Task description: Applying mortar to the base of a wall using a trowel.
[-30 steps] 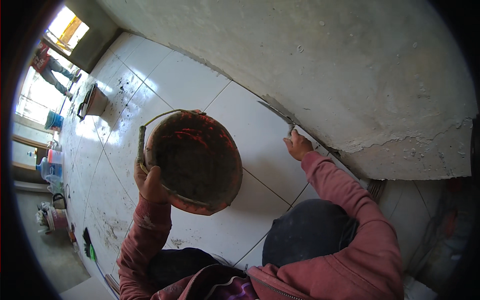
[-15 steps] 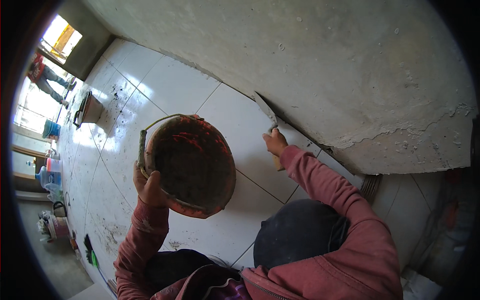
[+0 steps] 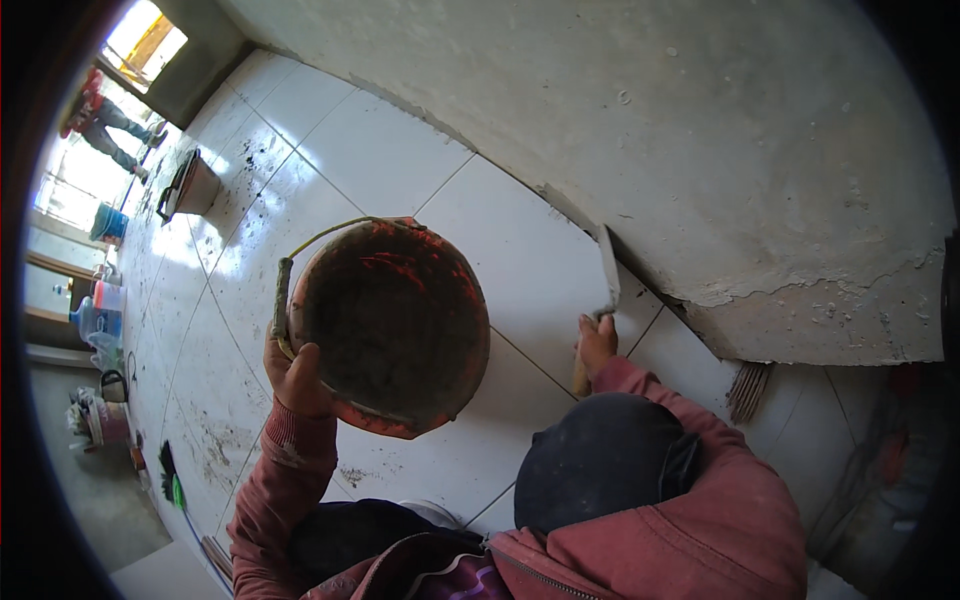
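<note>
The wall (image 3: 640, 130) looks mostly coated but ragged low at right, with mix (image 3: 385, 355) unused in the bucket (image 3: 385, 421) at left, gripped by left fingers (image 3: 305, 361), right fingers (image 3: 605, 326) clasping the trowel (image 3: 609, 275) near the wall.

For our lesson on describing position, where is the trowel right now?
In the head view, the trowel is in the right hand, to the right of the bucket, its blade pointing toward the wall.
</note>
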The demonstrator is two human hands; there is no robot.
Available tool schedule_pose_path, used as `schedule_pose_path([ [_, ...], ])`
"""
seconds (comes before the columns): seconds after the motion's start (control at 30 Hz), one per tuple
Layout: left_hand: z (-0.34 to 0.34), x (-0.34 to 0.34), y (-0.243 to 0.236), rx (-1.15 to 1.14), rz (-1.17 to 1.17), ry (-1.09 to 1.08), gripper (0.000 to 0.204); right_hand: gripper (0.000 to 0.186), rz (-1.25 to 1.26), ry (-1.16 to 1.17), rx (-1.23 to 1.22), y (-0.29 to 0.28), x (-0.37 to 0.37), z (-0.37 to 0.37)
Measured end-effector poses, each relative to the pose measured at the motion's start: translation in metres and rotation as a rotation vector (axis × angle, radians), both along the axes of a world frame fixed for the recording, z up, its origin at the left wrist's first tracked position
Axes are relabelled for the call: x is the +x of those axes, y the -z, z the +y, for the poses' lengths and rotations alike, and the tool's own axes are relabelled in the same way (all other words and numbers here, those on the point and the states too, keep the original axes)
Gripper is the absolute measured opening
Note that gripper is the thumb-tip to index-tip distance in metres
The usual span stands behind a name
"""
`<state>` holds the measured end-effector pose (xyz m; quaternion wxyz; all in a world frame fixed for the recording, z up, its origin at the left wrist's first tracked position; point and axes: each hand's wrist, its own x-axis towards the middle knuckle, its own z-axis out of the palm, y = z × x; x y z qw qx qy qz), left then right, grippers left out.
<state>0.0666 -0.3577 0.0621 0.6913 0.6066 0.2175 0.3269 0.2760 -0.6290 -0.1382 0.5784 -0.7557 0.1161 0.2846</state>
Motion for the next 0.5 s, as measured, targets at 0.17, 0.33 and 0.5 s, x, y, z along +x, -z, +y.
schedule_pose_path([
  [0.17,0.017,-0.016,0.001,-0.001,0.051,-0.144,0.045,0.037,-0.1,-0.1,0.054,-0.007,-0.02,0.016],
  [0.33,0.028,-0.032,0.003,0.013,0.094,-0.205,0.043,0.033,-0.147,-0.299,-0.04,-0.005,0.026,0.109],
  [0.5,0.029,-0.046,0.006,0.011,0.198,-0.236,0.043,0.041,-0.216,-0.188,-0.125,0.026,0.046,0.122],
])
